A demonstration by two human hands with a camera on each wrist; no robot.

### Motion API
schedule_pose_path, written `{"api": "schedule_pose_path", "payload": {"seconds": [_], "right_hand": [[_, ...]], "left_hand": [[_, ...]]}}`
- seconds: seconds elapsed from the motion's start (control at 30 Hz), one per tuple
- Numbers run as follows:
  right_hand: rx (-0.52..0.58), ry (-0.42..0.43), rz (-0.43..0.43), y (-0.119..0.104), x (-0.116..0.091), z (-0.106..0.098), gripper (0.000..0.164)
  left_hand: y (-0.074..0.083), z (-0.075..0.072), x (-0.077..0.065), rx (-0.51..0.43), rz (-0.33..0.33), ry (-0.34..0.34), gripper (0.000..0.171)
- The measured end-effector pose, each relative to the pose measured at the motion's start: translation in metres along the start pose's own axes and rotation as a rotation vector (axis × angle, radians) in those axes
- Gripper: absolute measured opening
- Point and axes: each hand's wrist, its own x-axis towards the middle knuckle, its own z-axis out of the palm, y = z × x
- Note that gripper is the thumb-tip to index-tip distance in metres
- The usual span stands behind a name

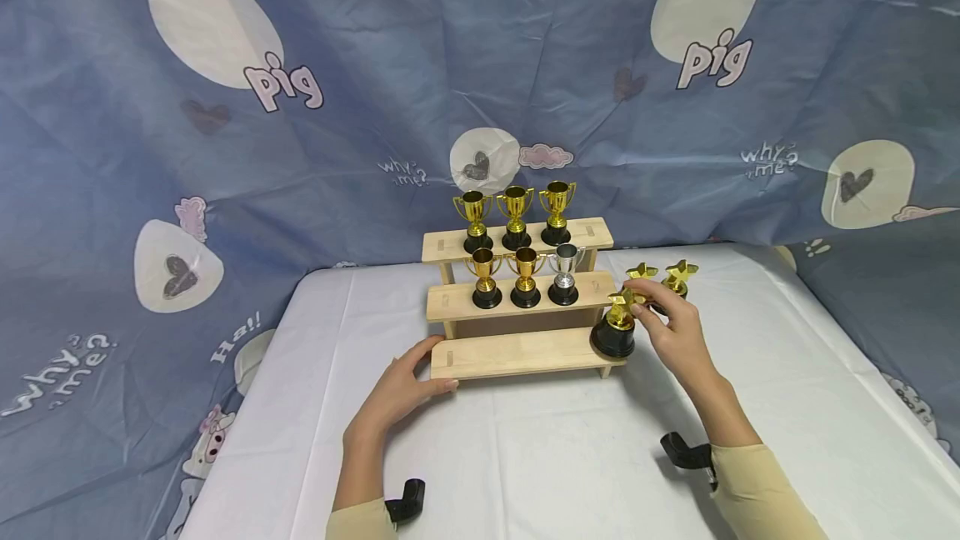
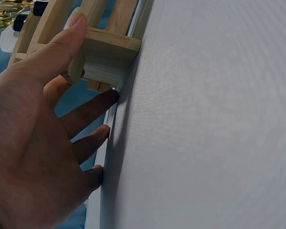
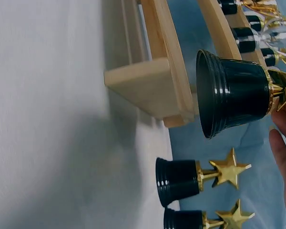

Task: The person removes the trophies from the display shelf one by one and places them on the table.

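A three-step wooden display stand (image 1: 517, 350) stands on the table. My left hand (image 1: 401, 387) grips the left end of its lowest step; in the left wrist view the thumb (image 2: 62, 45) lies over the edge and the other fingers spread below. My right hand (image 1: 675, 332) pinches a gold star trophy (image 1: 617, 333) by its star, over the right end of that step. In the right wrist view this trophy's black base (image 3: 236, 93) appears raised off the wood. Two more star trophies (image 3: 178, 180) stand on the table beyond my right hand.
Gold cup trophies (image 1: 515, 211) line the top step. On the middle step are two gold-coloured cups (image 1: 527, 265) and a silver cup (image 1: 565, 273). A white cloth (image 1: 517, 457) covers the table, with a blue printed curtain (image 1: 360, 107) behind.
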Motion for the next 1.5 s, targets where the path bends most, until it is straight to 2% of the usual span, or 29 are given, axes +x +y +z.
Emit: {"api": "schedule_pose_path", "payload": {"seconds": [0.23, 0.7, 0.97, 1.23, 1.5], "right_hand": [[-0.007, 0.006, 0.041, 0.006, 0.001, -0.011, 0.032], [-0.086, 0.032, 0.043, 0.017, -0.001, -0.023, 0.034], [-0.106, 0.042, 0.109, 0.071, -0.004, -0.032, 0.034], [-0.127, 0.024, 0.145, 0.082, -0.008, -0.040, 0.034], [-0.153, 0.041, 0.171, 0.089, -0.010, -0.049, 0.032]], "left_hand": [[0.001, 0.001, 0.001, -0.006, -0.006, 0.007, 0.085], [0.000, 0.001, 0.001, 0.007, -0.002, 0.002, 0.085], [-0.001, 0.001, 0.002, 0.007, -0.008, 0.001, 0.088], [0.000, 0.001, 0.000, 0.002, -0.017, -0.001, 0.087], [0.000, 0.001, 0.001, 0.015, -0.021, 0.004, 0.084]]}}
